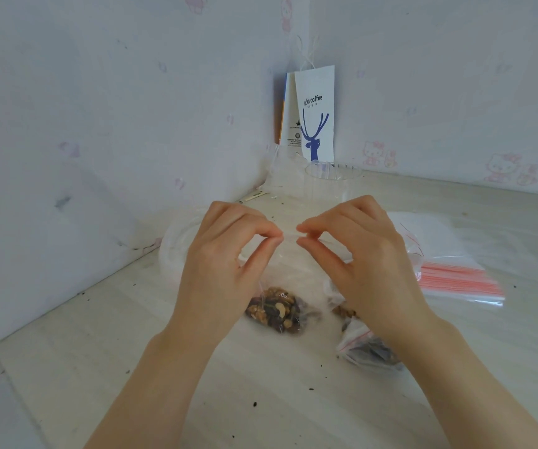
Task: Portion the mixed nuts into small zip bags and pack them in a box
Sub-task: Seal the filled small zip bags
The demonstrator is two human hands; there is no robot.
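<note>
Pinching with thumb and forefinger, the left hand [225, 264] and right hand [361, 267] are each holding the top edge of a clear zip bag [277, 311] in a tight grip, fingertips nearly meeting. Mixed nuts are sitting in the bag's bottom at 6 o'clock from the fingertips, low over the pale surface [261, 400]. A white paper coffee bag [316, 115] is standing at 12 o'clock. A stack of empty red-striped bags [455, 280] is lying at 3 o'clock. A clear cup [329, 183] is standing before the paper bag. A second filled bag [368, 351] is lying at 5 o'clock.
</note>
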